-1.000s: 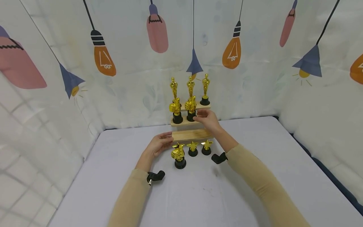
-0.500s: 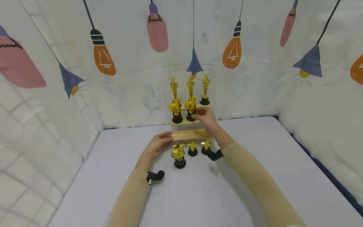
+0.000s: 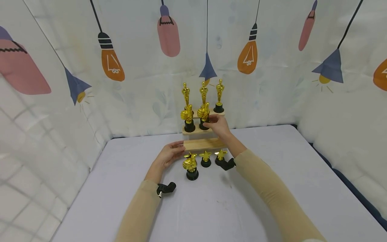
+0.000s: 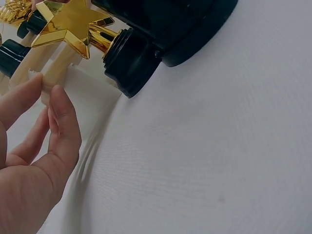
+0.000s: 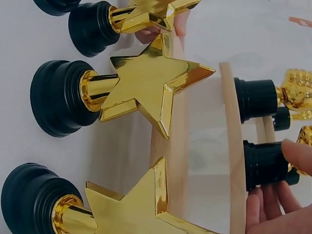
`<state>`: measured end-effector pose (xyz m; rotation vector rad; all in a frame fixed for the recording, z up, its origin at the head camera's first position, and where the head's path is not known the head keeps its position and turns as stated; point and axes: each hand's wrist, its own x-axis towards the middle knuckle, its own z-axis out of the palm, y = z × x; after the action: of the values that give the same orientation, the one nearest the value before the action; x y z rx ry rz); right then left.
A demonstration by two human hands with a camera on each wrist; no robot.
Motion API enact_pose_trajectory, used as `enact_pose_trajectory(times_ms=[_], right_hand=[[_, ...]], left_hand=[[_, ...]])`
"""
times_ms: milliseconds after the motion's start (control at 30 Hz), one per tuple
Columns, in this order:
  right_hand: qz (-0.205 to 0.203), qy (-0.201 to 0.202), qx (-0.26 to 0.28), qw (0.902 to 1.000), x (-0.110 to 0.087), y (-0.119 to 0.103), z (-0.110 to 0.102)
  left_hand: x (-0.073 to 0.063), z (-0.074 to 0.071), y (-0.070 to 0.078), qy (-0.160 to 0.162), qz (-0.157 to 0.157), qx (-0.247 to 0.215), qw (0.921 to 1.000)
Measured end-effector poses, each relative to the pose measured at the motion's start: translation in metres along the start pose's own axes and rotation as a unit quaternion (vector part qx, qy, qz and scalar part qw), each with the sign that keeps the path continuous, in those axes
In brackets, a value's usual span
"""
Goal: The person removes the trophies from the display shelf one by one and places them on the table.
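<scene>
My right hand (image 3: 220,127) is at the right-hand gold thumbs-up trophy (image 3: 203,113) on the middle step of a wooden tiered stand. In the right wrist view, thumb and fingers pinch its black base (image 5: 265,163), which stands on the board. My left hand (image 3: 167,155) holds the left end of the lowest wooden board (image 3: 202,144) between thumb and fingertips, as the left wrist view also shows at the board's end (image 4: 58,68). Another thumbs-up trophy (image 3: 187,116) stands to the left on the same step.
Several gold figure trophies (image 3: 219,92) line the top step. Star trophies (image 3: 206,158) stand on the white tablecloth (image 3: 205,208) before the stand, with a thumbs-up trophy (image 3: 191,166) in front of the left one. A patterned cloth wall (image 3: 145,90) rises behind.
My right hand has shifted slightly left, its fingers drawing in around the trophy's base. The left hand and the trophies look the same.
</scene>
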<state>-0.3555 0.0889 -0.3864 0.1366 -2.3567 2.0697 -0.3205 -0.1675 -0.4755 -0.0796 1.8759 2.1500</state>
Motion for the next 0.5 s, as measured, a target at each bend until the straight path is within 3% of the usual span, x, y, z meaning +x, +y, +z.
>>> enact_pose_trajectory(times_ms=[500], right_hand=[[-0.011, -0.001, -0.029, 0.9995, 0.0006, 0.0044, 0.0029]], left_hand=[[0.0014, -0.0009, -0.0021, 0.004, 0.001, 0.005, 1.0]])
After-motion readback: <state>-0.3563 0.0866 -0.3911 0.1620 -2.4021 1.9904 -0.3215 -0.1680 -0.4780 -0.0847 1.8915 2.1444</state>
